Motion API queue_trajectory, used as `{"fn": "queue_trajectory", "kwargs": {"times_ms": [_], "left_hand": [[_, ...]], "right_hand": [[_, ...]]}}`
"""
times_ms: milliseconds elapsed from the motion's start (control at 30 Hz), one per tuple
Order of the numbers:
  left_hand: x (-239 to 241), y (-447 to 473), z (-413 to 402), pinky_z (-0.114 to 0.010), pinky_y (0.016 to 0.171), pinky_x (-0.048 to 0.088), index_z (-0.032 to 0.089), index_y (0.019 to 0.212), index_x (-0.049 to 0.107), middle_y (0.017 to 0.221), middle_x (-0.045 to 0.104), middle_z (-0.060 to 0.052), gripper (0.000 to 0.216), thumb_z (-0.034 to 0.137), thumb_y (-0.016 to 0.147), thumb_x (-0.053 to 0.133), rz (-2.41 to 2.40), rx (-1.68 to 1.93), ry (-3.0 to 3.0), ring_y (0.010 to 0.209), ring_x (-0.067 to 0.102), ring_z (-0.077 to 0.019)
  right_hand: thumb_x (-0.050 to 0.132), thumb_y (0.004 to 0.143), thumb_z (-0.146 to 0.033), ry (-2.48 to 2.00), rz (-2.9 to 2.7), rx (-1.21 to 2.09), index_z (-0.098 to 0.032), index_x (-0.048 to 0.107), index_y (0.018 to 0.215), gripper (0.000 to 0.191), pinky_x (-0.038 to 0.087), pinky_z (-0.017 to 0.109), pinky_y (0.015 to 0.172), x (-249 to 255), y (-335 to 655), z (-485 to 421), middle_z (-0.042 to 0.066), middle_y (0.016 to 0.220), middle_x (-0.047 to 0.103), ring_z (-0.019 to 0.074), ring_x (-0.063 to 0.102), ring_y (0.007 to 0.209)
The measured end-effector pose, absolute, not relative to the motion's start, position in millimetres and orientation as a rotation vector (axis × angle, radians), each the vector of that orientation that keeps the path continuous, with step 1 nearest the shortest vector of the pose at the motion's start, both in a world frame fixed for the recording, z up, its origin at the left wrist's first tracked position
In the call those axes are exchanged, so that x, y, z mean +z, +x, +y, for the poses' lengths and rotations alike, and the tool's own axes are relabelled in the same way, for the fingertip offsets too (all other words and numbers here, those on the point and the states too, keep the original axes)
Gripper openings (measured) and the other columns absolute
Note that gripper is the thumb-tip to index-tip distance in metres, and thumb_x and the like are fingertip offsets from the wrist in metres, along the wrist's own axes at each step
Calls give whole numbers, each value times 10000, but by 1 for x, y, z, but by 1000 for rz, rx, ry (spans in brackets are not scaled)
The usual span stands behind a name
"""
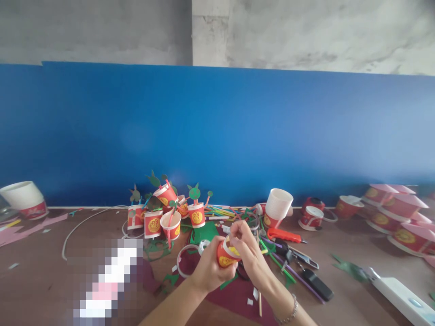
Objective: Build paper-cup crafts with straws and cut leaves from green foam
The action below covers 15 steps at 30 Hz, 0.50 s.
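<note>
Forearms [180,302] came nearest; the left grip [210,268] held a red paper cup [225,260] above the table [37,285], mouth upward, long axis tilted. The right grip [248,254], curled, partly hid that mouth; whether it held anything, I couldn't tell. Beyond lay straws [220,212], decorated cups [153,224] leftward, an orange tool [283,235] rightward.

1 view: head-worn | faces forward, down | tabletop [37,267] near | blue partition [217,131] beyond

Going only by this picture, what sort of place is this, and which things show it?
Probably a paper-craft workspace: red paper cups bearing green paper cutouts, a heap of colorful straws and pieces of green paper all share one brown table.
</note>
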<state>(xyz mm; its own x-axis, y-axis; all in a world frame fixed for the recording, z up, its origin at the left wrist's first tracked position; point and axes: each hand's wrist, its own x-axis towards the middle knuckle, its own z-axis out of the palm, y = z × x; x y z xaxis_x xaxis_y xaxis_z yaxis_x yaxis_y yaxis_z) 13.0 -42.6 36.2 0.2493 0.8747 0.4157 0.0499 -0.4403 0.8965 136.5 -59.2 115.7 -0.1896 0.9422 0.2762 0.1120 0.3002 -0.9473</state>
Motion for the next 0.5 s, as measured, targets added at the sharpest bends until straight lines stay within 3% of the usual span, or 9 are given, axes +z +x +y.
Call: {"fn": "queue_trajectory", "kwargs": {"times_ms": [100,233,500], "left_hand": [[36,14,-43,-263,636,424,185,885,471,791,553,5,363,97,596,671,833,1260,1643,693,491,-139],[36,13,-43,-278,673,444,187,924,487,842,555,-3,398,87,593,683,724,1203,1624,749,504,-162],[42,14,-41,-321,807,471,194,1074,525,996,586,-35,442,177,668,701,531,1146,1669,924,540,-222]], "right_hand": [[373,859,-267,-980,-1652,993,-221,365,854,47,390,259,620,115,135,-63,-30,758,395,129,426,665],[355,852,-208,-895,-1946,668,-212,376,851,21,385,287,640,115,136,-65,-4,778,407,149,410,691],[378,781,-117,-721,-2229,372,-184,412,951,186,412,321,673,114,138,-63,47,846,453,183,438,749]]}}
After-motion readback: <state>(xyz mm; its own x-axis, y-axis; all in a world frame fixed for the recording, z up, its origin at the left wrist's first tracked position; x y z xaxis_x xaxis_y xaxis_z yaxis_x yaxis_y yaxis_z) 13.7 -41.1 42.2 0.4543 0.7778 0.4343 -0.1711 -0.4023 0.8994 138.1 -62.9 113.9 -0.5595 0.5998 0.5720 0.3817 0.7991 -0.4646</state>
